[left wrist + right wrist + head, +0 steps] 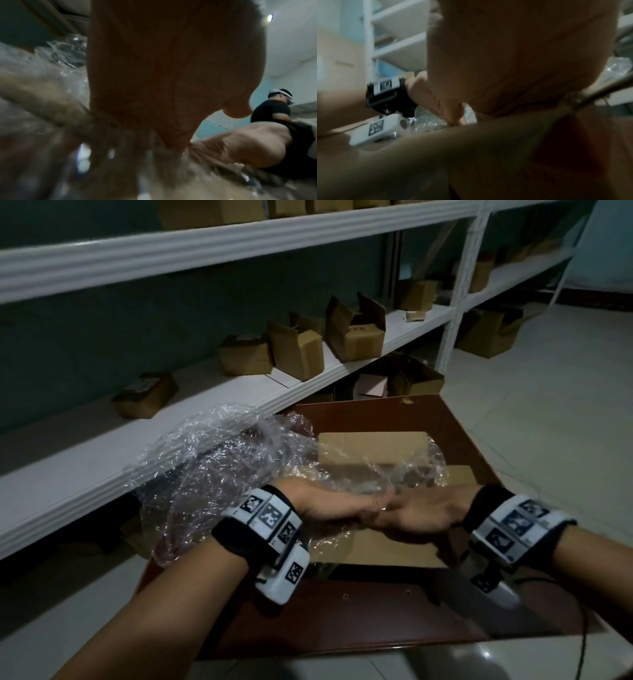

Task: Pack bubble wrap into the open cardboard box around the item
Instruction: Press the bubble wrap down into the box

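An open cardboard box (373, 446) sits on a dark red-brown table (376, 618) with its flaps spread flat. A big crumpled sheet of clear bubble wrap (212, 474) lies over the box and spills off to the left. My left hand (363, 501) and right hand (411, 515) meet over the middle of the box, fingers stretched out and overlapping, pressing the wrap down. The left wrist view shows my left palm (163, 81) on the bubble wrap (68, 54), with the right hand (240, 146) close by. The wrap and my hands hide the item inside.
White shelving (205, 248) runs along the left and back, with several small cardboard boxes (298, 350) on it and more beneath. Pale tiled floor (548, 405) lies to the right. A person in a black shirt (271, 112) is in the background.
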Action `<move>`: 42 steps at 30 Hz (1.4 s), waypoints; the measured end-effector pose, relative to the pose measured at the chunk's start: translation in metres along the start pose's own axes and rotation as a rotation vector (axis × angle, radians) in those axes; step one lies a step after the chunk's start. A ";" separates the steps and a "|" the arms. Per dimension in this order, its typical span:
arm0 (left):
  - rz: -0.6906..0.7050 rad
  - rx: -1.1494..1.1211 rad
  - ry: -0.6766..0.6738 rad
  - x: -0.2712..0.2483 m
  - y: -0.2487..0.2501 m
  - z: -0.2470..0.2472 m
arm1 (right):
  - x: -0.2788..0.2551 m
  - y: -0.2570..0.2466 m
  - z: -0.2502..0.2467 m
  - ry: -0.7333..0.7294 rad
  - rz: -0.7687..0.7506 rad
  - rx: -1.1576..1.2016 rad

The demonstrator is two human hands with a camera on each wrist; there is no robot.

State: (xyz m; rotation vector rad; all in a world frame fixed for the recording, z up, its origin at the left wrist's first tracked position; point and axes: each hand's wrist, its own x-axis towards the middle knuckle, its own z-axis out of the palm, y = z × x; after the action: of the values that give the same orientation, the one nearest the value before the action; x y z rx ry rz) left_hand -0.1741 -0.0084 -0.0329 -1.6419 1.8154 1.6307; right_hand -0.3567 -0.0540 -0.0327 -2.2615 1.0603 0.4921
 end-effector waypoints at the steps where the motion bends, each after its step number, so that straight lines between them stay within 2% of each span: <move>1: 0.004 -0.010 -0.010 0.003 0.002 0.001 | 0.004 0.002 0.002 0.012 0.005 -0.006; 4: 0.057 0.019 0.048 -0.009 0.015 0.003 | 0.008 0.008 -0.004 -0.118 0.002 0.020; 7: 0.103 0.101 0.147 -0.013 0.012 0.001 | 0.010 0.013 -0.009 -0.126 -0.016 0.028; 10: 0.135 0.399 0.272 -0.013 0.006 -0.003 | 0.011 0.015 -0.007 -0.107 -0.008 -0.006; 12: 0.120 0.511 0.366 -0.022 0.008 -0.009 | 0.013 0.016 -0.008 -0.087 0.039 -0.045; 13: 0.117 0.507 0.390 -0.026 0.006 -0.012 | 0.015 0.017 -0.008 -0.082 0.048 -0.057; 15: 0.097 0.437 0.354 -0.030 -0.003 -0.020 | 0.018 0.020 -0.008 -0.079 0.025 -0.031; 17: 0.091 0.386 0.334 -0.030 -0.011 -0.027 | 0.017 0.023 -0.010 -0.059 -0.059 0.032; 20: 0.152 0.357 0.335 -0.029 -0.016 -0.033 | 0.015 0.029 -0.012 0.024 -0.267 0.007; 24: 0.197 0.410 0.354 -0.029 -0.016 -0.033 | 0.004 0.033 -0.020 0.292 -0.489 -0.176; 26: 0.227 0.433 0.428 -0.029 -0.011 -0.031 | -0.004 0.033 -0.025 0.383 -0.507 -0.279; 29: 0.326 0.506 0.624 -0.040 0.006 -0.025 | -0.007 0.033 -0.026 0.444 -0.525 -0.376; 31: 0.380 0.471 0.551 -0.053 0.021 -0.022 | -0.007 0.033 -0.025 0.446 -0.545 -0.371; 33: 0.324 0.439 0.378 -0.059 0.031 -0.017 | -0.008 0.029 -0.026 0.443 -0.570 -0.344; 35: 0.239 0.473 0.275 -0.055 0.030 -0.013 | -0.013 0.022 -0.028 0.425 -0.512 -0.302; 36: 0.197 0.491 0.267 -0.051 0.027 -0.012 | -0.015 0.018 -0.027 0.401 -0.461 -0.281; 42: 0.101 0.474 0.456 -0.051 0.023 -0.020 | -0.016 0.021 -0.026 0.348 -0.261 -0.161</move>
State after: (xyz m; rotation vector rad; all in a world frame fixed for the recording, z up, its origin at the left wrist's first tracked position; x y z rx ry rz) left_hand -0.1642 -0.0002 0.0246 -1.8014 2.2982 0.7850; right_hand -0.3812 -0.0728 -0.0116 -2.6477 0.8892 0.0766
